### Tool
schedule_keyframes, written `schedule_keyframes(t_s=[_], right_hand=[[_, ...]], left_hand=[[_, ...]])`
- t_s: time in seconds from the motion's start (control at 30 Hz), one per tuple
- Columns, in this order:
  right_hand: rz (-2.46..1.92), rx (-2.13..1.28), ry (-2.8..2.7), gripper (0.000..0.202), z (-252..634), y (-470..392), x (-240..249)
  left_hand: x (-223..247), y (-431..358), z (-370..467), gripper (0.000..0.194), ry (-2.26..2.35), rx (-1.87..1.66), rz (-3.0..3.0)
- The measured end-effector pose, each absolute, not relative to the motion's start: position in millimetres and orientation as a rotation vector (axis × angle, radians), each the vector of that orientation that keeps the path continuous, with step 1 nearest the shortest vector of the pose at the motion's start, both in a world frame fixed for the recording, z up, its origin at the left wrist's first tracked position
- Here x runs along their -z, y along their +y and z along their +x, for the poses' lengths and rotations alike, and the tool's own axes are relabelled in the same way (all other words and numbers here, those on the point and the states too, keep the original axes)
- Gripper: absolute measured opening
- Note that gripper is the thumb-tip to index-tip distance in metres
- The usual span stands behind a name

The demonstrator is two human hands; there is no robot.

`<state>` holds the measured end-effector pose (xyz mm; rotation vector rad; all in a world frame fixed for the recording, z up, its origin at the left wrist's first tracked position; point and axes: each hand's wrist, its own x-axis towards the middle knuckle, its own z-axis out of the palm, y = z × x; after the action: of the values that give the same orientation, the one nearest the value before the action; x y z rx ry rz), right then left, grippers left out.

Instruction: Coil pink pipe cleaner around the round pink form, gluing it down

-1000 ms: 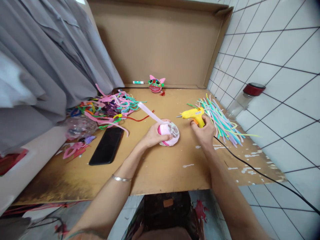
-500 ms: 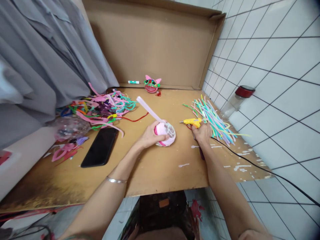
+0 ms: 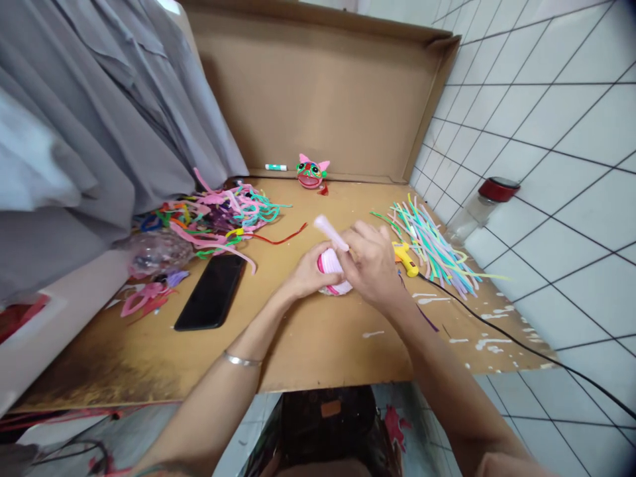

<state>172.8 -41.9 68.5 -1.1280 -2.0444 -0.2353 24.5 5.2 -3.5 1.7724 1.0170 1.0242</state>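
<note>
My left hand [image 3: 311,270] is closed around a small round piece wrapped in pink and white pipe cleaner [image 3: 330,264], holding it just above or on the table. A pale pink pipe cleaner strip [image 3: 330,232] sticks up from it, and my right hand [image 3: 370,262] pinches that strip near its base. My right hand covers most of the round piece's right side. Behind my right hand lies a yellow hot glue gun [image 3: 406,258] on the tabletop, its black cord running off to the right.
A tangle of coloured pipe cleaners [image 3: 233,212] and a black phone [image 3: 211,291] lie on the left. Straight pastel pipe cleaners [image 3: 437,252] are at the right, beside a red-lidded jar [image 3: 479,205]. A pink-eared lion-like head [image 3: 311,172] and a marker [image 3: 275,167] sit by the cardboard [image 3: 322,93].
My right hand has let go of the glue gun, leaving it on the table, and moved left to the pale pink strip. My left hand still holds the round piece.
</note>
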Motion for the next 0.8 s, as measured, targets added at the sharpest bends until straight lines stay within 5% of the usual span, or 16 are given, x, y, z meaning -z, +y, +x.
schedule_keyframes(t_s=[0.2,0.8], right_hand=[[-0.985,-0.216,-1.828,0.021,200,-26,-39],[-0.896,-0.169,-1.879,0.013,207,-33,-8]], left_hand=[[1,4,22,0.064,1.024,-0.992,1.727],[-5,1,21,0.063,1.045,-0.946,1.741]])
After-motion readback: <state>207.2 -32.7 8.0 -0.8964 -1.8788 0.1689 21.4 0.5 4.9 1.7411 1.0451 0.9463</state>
